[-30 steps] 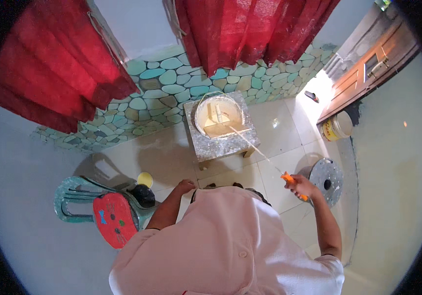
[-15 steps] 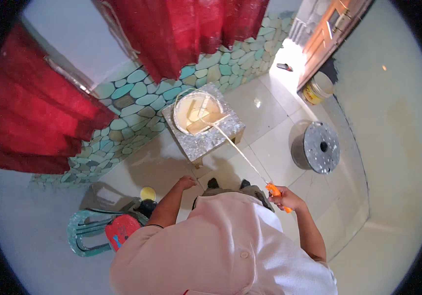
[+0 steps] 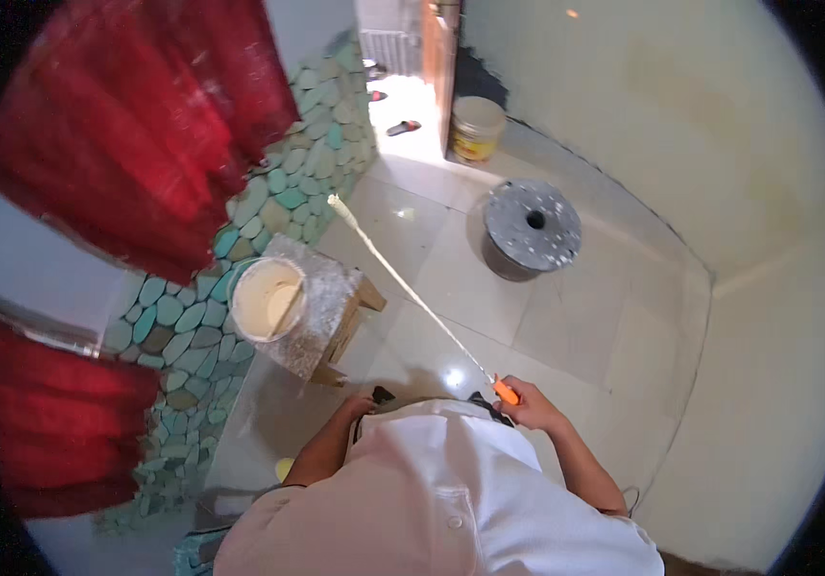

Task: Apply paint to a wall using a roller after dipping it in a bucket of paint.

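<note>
My right hand (image 3: 518,403) grips the orange handle (image 3: 506,390) of a long, thin paint roller (image 3: 408,288), whose cream-coated head is in the air above the floor. My left hand (image 3: 355,408) is low beside my waist; its fingers are too small and partly hidden to tell their grip. To the left, a bucket of cream paint (image 3: 259,293) with a board (image 3: 285,307) inside rests on a paint-spattered low stool (image 3: 321,341).
A grey spattered drum (image 3: 530,240) stands ahead-right, with a white pail (image 3: 476,134) behind it by the bright doorway (image 3: 408,96). Red curtains (image 3: 144,144) hang on the left over pebble-patterned wall. A green chair (image 3: 196,547) shows at lower left, a pale wall (image 3: 701,144) at right.
The view has turned rightward, so bucket and stool appear farther left. The roller's head has left the bucket and now points toward the doorway, still in my right hand.
</note>
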`<state>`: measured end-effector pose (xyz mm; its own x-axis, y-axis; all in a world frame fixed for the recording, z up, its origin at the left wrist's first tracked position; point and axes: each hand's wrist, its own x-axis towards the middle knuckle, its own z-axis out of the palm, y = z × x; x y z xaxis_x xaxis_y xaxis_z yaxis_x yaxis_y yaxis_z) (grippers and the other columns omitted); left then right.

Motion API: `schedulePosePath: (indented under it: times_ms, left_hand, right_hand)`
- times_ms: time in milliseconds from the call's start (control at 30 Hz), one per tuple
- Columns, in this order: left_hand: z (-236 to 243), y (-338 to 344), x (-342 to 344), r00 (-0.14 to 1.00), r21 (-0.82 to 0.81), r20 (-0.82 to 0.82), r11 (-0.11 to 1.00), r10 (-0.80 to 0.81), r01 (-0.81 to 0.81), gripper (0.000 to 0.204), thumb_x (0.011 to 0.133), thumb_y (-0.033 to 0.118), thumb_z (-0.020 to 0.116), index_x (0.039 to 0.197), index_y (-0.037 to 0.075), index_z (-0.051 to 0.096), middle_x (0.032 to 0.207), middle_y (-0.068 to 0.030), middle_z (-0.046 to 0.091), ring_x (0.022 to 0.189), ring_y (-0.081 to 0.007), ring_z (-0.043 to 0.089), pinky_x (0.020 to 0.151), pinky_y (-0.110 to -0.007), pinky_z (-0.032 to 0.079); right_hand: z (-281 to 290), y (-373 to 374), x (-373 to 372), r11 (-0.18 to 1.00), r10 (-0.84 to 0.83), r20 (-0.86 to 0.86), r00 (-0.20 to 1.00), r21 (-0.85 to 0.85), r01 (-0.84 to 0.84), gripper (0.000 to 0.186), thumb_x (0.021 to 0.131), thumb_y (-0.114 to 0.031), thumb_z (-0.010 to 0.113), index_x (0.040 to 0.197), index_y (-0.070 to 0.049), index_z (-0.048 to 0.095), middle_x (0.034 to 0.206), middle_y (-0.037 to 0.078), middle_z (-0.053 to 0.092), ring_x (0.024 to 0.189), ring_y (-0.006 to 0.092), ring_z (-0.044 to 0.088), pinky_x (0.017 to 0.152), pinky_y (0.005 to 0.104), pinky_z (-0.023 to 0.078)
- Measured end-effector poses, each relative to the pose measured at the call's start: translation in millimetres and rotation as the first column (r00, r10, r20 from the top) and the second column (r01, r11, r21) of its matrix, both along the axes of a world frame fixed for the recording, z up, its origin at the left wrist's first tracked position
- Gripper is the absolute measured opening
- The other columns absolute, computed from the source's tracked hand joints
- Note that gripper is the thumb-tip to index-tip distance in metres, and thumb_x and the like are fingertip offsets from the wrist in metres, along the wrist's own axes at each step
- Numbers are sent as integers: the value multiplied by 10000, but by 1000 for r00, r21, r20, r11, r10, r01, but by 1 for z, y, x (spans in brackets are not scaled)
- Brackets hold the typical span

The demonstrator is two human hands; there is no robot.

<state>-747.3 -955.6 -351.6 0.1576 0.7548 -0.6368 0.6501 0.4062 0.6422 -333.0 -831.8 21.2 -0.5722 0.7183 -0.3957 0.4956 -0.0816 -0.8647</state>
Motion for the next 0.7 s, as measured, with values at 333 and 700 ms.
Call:
schedulePosePath:
  times_ms: [333,700]
  left_hand:
    - [127,163,175,974,-33,44,975,221,-220,378,698,281,676,1020,96,604,961,-138,619,918,-244,580,814,-334,454]
    - [110,220,237,978,46,-160,989,-135,144,343,714,71,625,1055,94,604,803,-113,630,641,-151,560,598,-289,478]
  right_hand:
    - [-7,-43,166,872,-409,-24,912,-304,384,250,780,-161,643,915,-78,449,572,-10,442,398,72,398,365,237,329]
    - [-47,-57,247,660,-723,-164,671,-451,601,282,782,-95,614,991,-70,428,684,32,531,494,100,508,435,232,447]
